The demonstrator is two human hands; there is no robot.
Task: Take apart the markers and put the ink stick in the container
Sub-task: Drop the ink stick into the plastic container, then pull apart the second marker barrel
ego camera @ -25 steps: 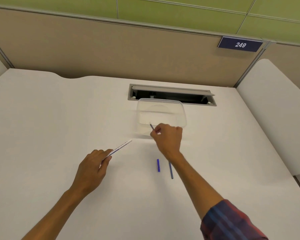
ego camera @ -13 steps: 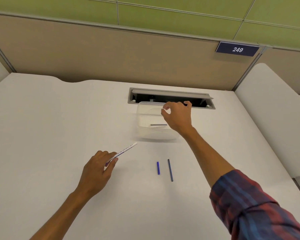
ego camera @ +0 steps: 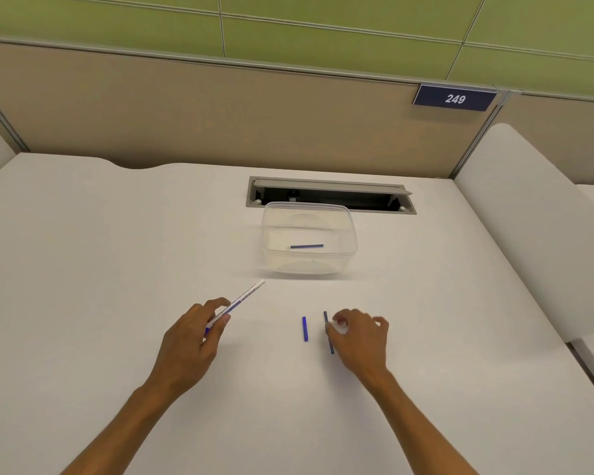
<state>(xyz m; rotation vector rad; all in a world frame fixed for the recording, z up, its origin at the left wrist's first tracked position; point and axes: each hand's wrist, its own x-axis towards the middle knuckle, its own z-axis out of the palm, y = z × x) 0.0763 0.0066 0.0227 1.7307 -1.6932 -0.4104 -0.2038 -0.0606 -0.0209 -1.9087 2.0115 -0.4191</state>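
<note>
My left hand (ego camera: 194, 332) holds a white marker barrel (ego camera: 242, 301) with blue print, its tip pointing up and to the right. My right hand (ego camera: 357, 339) rests on the desk, its fingertips pinched on a thin dark blue ink stick (ego camera: 327, 318) that lies flat. A short bright blue piece (ego camera: 304, 328) lies just left of that stick. Beyond them stands the clear plastic container (ego camera: 352, 248), with another blue ink stick (ego camera: 306, 246) lying on its bottom.
A white desk (ego camera: 100, 269) carries everything. Right behind the container is an open grey cable slot (ego camera: 330, 197). Beige partition panels close the back, with a sign reading 249 (ego camera: 455, 98). A white divider (ego camera: 528, 234) stands at the right.
My right hand dropped an ink stick into the container, then came back toward me and down onto the dark stick on the desk. My left hand kept hold of the marker barrel.
</note>
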